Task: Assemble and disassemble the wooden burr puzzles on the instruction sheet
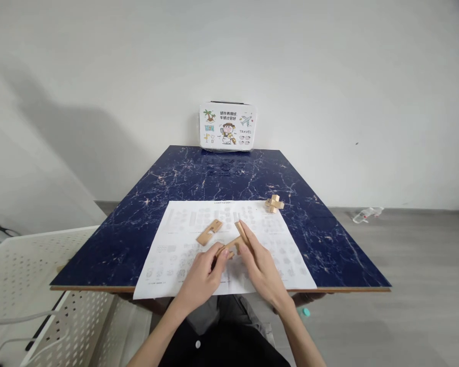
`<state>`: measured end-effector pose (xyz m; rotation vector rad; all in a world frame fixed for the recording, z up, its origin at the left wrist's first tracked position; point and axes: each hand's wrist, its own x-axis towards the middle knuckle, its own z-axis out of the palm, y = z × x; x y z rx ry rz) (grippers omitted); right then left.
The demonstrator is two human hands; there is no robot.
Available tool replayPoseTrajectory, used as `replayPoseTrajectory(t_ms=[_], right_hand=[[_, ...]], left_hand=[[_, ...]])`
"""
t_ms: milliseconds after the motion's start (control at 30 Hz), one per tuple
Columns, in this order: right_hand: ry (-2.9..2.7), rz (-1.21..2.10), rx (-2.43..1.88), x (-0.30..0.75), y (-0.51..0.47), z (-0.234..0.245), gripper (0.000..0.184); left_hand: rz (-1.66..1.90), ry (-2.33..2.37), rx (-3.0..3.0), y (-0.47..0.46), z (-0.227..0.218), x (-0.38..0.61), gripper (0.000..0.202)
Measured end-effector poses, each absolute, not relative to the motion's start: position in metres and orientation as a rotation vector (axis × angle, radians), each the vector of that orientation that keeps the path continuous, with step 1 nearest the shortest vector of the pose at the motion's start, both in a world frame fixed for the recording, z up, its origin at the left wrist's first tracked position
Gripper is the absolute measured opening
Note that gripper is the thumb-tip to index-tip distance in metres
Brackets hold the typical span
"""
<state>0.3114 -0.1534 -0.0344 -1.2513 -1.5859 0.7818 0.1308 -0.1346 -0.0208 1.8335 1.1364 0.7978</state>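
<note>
- Wooden notched bars [233,242]: held low over the printed sheet [176,265], fingertips of left hand [203,275] and right hand [260,269] both pinching them.
- Likely light, stiff, smooth; best gripped on the flat sides, clear of the notches.
- Joint possibly engaged; too small to tell.
- Spare bar [209,232] lies just beside.

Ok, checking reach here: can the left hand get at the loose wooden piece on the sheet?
Probably yes: the loose wooden piece lies just beyond the left hand, nothing between them, though its fingers now pinch the crossed pieces.
</note>
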Motion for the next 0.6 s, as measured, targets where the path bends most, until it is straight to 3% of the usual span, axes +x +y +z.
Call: replayPoseTrajectory(t_ms=[300, 600], right_hand=[[-1.699, 0.582, -1.298, 0.309, -0.151, -0.049, 0.062], [-1.858, 0.508, -1.253, 0.307, -0.156, -0.044, 0.053]], left_hand=[[0.840, 1.154, 1.762, -0.134, -0.020, 0.129, 0.040], [0.832, 1.102, 1.774, -0.132, -0.020, 0.130, 0.039]])
